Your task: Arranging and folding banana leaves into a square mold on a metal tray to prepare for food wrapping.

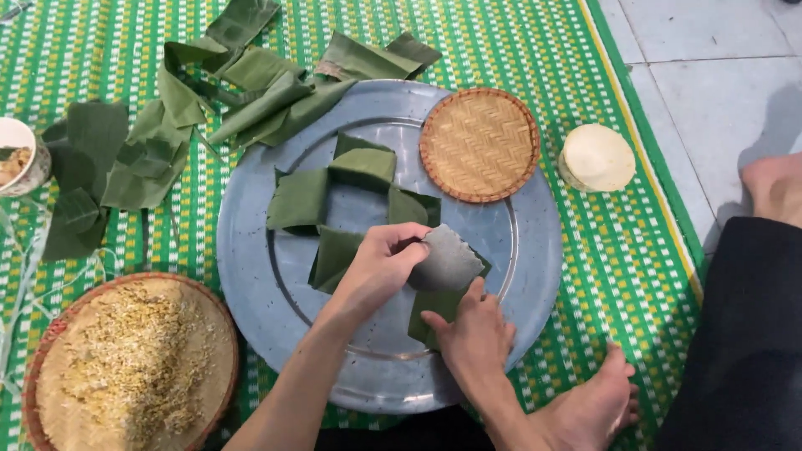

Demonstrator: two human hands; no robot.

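Left hand (380, 267): forearm enters from the bottom edge, rising rightward; fingers curled, thumb and fingertips pinched shut at upper right. Right hand (474, 334): palm down, fingers pointing up-left, thumb spread leftward, just below the left hand. Bare right foot (593, 409): at bottom right, toes pointing up.

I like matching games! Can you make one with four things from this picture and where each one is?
Things:
1. small woven basket
2. round white stack
3. basket of grains
4. grey dough piece

Places:
A. on the mat, right of the metal tray
B. held in the left hand
C. on the tray's far rim
D. on the mat, left of the tray

Pairs: 1-C, 2-A, 3-D, 4-B
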